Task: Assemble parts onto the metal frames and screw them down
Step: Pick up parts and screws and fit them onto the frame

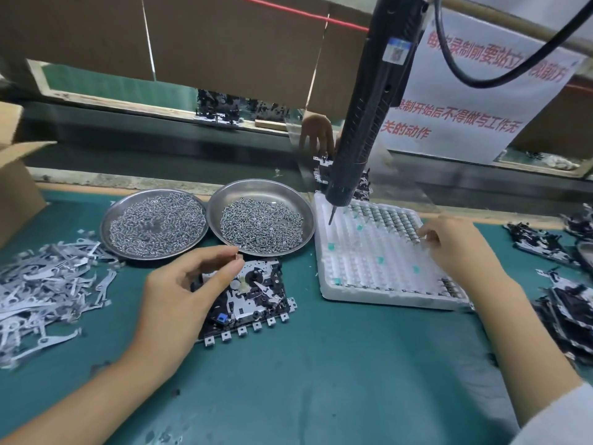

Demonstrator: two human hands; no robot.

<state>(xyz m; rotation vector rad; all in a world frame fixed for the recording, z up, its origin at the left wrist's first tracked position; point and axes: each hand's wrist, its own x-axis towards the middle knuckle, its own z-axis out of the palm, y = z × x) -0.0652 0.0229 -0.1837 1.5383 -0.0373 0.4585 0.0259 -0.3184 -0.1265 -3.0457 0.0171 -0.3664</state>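
Pinching a tiny part [235, 255] between thumb and forefinger, your left hand [189, 290] hovers just above the frame [247, 297], other fingers loosely curled; held high at the fingertips, likely so you can see it and drop it onto its seat. Too small to tell which way the part points. Frame lies flat on the mat [321, 364] at centre, its tabbed long edge toward you, long axis running roughly 8 to 2 o'clock, angled to suit the left wrist. Your right hand [455, 242] reaches to 3 o'clock of the frame, fingers curled at a row of parts in the white tray [369, 261]; whether it has one gripped, cannot tell. Screw dishes [260, 216] sit at 12 o'clock, touching each other, in easy reach. Driver [369, 101] hangs tip-down over the tray's far left corner, unheld, close for the screw step. Loose levers [48, 284] heaped at 9 o'clock.
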